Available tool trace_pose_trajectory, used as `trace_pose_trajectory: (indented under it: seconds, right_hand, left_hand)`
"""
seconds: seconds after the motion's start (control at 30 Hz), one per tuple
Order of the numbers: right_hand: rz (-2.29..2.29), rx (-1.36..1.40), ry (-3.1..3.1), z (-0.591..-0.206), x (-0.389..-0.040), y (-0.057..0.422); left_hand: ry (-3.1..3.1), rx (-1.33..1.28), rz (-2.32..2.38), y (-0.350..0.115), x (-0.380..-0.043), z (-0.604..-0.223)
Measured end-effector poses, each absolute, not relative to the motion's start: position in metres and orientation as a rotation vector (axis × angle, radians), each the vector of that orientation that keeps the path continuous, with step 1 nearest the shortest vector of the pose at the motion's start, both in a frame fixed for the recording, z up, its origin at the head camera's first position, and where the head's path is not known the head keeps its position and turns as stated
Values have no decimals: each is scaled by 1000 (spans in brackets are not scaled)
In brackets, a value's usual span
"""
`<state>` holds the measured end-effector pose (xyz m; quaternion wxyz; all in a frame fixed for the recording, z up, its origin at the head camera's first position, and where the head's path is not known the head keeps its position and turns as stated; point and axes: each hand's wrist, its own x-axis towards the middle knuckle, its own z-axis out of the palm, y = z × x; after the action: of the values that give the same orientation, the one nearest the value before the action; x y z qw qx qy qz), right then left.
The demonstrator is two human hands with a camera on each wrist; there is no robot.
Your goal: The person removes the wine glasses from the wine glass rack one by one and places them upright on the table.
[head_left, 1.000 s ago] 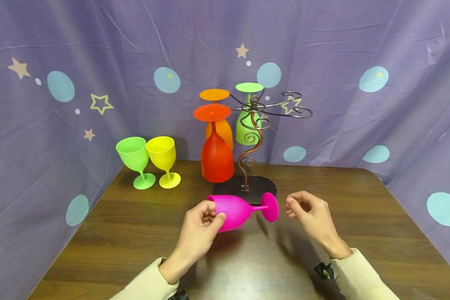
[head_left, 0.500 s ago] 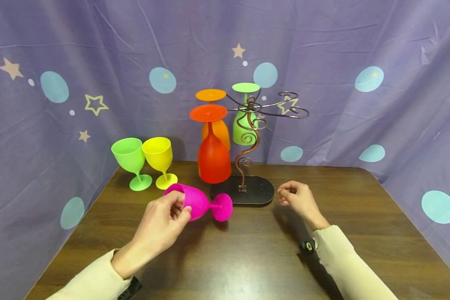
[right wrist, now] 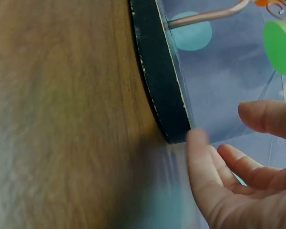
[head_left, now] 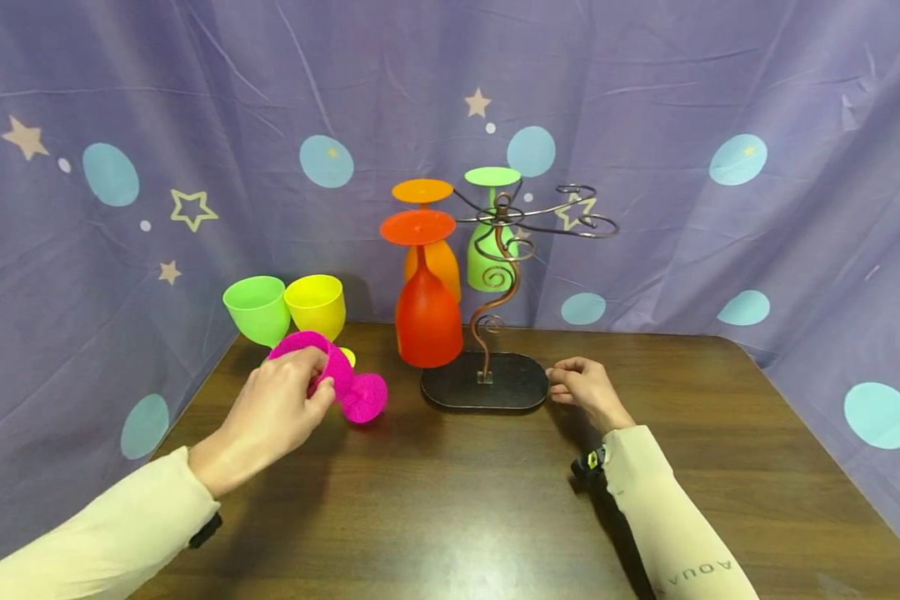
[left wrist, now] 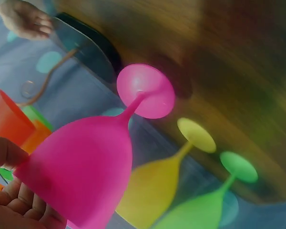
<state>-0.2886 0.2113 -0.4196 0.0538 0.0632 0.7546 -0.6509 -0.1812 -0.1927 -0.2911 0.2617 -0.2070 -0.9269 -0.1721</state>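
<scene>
- Left grip [head_left: 273,404], in the head view, pinches the pink goblet [head_left: 340,373] by its rim, over the counter [head_left: 450,492].
- Half a second ago, the same view had the goblet just in front of the rack base [head_left: 506,396]; it has since moved toward ten o'clock and now partly hides the standing yellow goblet [head_left: 315,304] at its eleven o'clock and the standing green goblet [head_left: 255,308] at its ten.
- Its long axis was then almost level across the view; now it slopes more steeply, foot toward four o'clock, mouth toward ten.
- Right grip [head_left: 587,390] has shifted slightly toward ten o'clock, its fingertips now at the rack base's three o'clock end.
- Left wrist view: thumb and fingers hold the rim; the foot points between one and two o'clock, the mouth roughly opposite, the stem leaning much like the yellow one's. Whether the foot touches the counter cannot be told.
- Right wrist view: the right grip grasps nothing, thumb apart from loose fingers; one blurred fingertip meets or nearly meets the rack base, toward eleven o'clock.
</scene>
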Motion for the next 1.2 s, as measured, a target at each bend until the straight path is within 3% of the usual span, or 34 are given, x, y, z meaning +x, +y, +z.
trace_pose_trajectory:
  seconds: [0.67, 1.2]
  right_hand:
    - [-1960, 384, 2313, -432, -297, 196]
    - [-1818, 348, 2514, -437, -291, 188]
  left_hand:
    - [-2725, -368, -180, -234, -232, -280]
    - [-2806, -313, -183, -243, -242, -284]
